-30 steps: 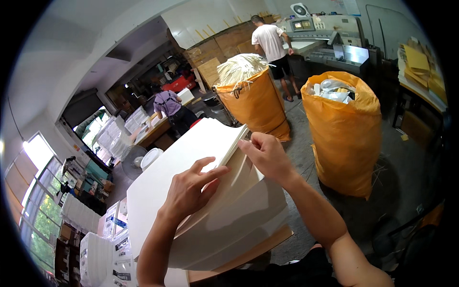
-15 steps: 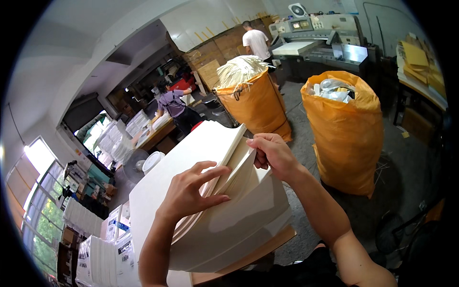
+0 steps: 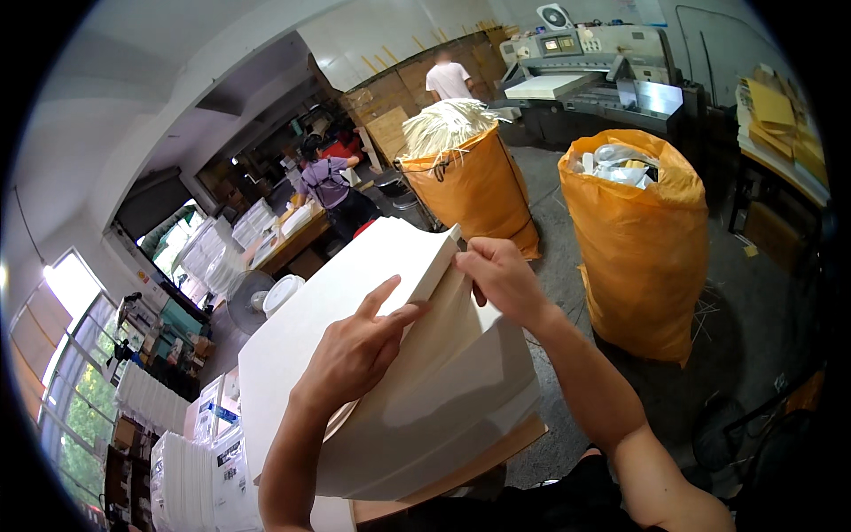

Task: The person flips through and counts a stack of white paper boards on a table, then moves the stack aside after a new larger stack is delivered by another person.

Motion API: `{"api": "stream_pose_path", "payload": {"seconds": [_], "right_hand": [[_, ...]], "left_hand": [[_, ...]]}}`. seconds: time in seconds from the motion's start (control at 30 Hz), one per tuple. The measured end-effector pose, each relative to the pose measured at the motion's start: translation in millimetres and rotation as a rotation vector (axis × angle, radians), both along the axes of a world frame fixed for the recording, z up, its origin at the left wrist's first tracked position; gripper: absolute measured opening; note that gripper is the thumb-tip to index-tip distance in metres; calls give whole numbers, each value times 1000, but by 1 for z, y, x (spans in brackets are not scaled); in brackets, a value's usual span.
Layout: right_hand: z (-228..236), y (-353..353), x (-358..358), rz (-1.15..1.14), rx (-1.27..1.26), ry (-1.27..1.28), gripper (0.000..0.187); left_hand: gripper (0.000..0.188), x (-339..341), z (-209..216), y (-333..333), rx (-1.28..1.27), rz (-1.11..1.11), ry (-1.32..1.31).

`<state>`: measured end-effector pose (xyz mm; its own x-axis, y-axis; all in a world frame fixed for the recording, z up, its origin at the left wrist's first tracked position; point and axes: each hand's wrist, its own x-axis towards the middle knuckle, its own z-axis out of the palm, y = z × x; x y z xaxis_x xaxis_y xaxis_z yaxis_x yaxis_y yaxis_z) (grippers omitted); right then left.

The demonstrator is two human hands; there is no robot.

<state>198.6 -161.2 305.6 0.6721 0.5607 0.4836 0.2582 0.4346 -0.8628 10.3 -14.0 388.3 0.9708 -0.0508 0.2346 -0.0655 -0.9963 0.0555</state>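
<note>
A thick stack of large white paper sheets (image 3: 306, 341) stands in front of me. My right hand (image 3: 505, 279) is closed at the stack's right far corner, thumb and fingers pinching the edges of some sheets. My left hand (image 3: 355, 350) lies on top near the right edge. Two of its fingers stretch over the sheets, one reaching the edge of the upper block; its thumb is partly hidden. Below that block, the sheets bow and fan slightly apart. A brown board (image 3: 483, 465) shows under the stack.
Two orange sacks stand beyond: one with paper strips (image 3: 470, 195), one with plastic scraps (image 3: 634, 257). A cutting machine (image 3: 585, 71) is at the back, with one person (image 3: 449, 80) nearby and another (image 3: 328, 182) at a table. Wrapped paper piles (image 3: 186, 479) and a fan (image 3: 248, 297) stand left.
My left hand's spread thumb has drawn in, and its fingers have shifted slightly up along the edge. The upper sheets' edges now look more even. The person at the back has moved left.
</note>
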Motion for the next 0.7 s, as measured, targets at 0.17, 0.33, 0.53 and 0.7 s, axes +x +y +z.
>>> {"api": "stream_pose_path", "payload": {"seconds": [0.17, 0.33, 0.53, 0.7], "right_hand": [[1, -12, 2, 268, 106, 404, 31], [-2, -12, 4, 304, 116, 394, 31], [3, -19, 2, 234, 19, 297, 32], [6, -11, -2, 142, 33, 194, 32]], "left_hand": [[45, -1, -1, -7, 78, -51, -115], [60, -1, -3, 4, 11, -69, -114], [48, -1, -3, 6, -73, -71, -113], [39, 0, -2, -2, -1, -54, -110]]}}
